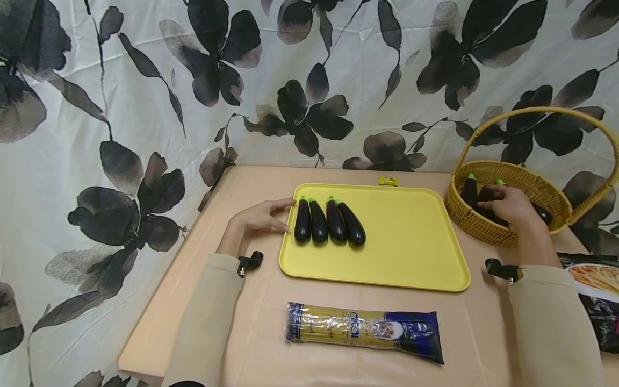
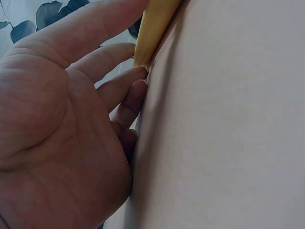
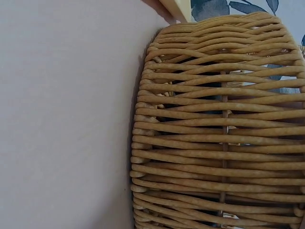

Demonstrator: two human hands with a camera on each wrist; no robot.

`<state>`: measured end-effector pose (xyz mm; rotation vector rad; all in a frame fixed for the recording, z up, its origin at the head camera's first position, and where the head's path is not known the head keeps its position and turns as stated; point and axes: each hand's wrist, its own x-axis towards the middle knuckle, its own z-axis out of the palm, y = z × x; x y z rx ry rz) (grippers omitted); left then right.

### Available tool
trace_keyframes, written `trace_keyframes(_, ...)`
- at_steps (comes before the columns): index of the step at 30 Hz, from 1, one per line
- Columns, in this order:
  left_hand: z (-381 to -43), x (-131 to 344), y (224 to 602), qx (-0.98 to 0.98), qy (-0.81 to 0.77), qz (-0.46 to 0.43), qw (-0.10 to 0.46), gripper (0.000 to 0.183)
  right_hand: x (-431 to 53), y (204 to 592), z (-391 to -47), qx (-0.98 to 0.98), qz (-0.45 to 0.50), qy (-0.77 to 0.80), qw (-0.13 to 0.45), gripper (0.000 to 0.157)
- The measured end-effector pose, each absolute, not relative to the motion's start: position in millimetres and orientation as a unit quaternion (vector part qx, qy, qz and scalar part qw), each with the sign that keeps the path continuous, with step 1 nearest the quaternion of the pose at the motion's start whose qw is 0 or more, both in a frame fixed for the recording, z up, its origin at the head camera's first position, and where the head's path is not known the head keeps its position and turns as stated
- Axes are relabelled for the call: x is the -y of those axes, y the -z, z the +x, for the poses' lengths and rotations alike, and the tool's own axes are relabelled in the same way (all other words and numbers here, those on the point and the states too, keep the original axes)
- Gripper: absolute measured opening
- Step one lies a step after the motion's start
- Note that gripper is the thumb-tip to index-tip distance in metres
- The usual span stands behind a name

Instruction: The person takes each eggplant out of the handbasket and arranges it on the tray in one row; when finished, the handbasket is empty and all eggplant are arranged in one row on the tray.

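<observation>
Several dark eggplants [image 1: 318, 221] with green stem ends lie side by side on the left part of a yellow tray [image 1: 411, 236]. My left hand [image 1: 256, 219] rests at the tray's left edge, its fingers loosely extended against the rim. The left wrist view shows that hand's palm [image 2: 62, 119] and the tray's side [image 2: 155, 31]. My right hand [image 1: 515, 207] reaches into a wicker basket [image 1: 483, 226] and grips an eggplant among others; its fingers partly hide it. Another eggplant [image 1: 469, 192] sits at the basket's left. Only woven basket wall [image 3: 219, 124] fills the right wrist view, hiding the fingers.
A pack of spaghetti [image 1: 362, 329] in blue and clear wrapping lies in front of the tray. A dark food packet [image 1: 597, 301] is at the right edge, partly behind the right sleeve. A small yellow wrapper [image 1: 388, 181] lies behind the tray. The basket's tall handle [image 1: 546, 110] arches overhead.
</observation>
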<state>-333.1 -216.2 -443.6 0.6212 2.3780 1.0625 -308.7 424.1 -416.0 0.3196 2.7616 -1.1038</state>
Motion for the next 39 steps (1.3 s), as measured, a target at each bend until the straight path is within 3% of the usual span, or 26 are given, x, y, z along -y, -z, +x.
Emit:
trace_keyframes(12, -333.3, 215.3, 442.4, -0.861, -0.395, 0.222, 0.232, 0.094, -423.2, 414.6, -308.2, -0.935, 0.095, 0.328, 0.095, 0.069)
trace_keyframes(33, -335.4, 216.3, 446.2, -0.864, -0.39, 0.221, 0.23, 0.095, -426.0, 414.8, -307.5, -0.878, 0.107, 0.454, 0.107, 0.064)
trace_keyframes(39, -335.9, 216.2, 447.2, -0.865, -0.387, 0.222, 0.231, 0.095, -424.8, 413.2, -305.8, -0.873, 0.113, 0.469, 0.074, 0.062)
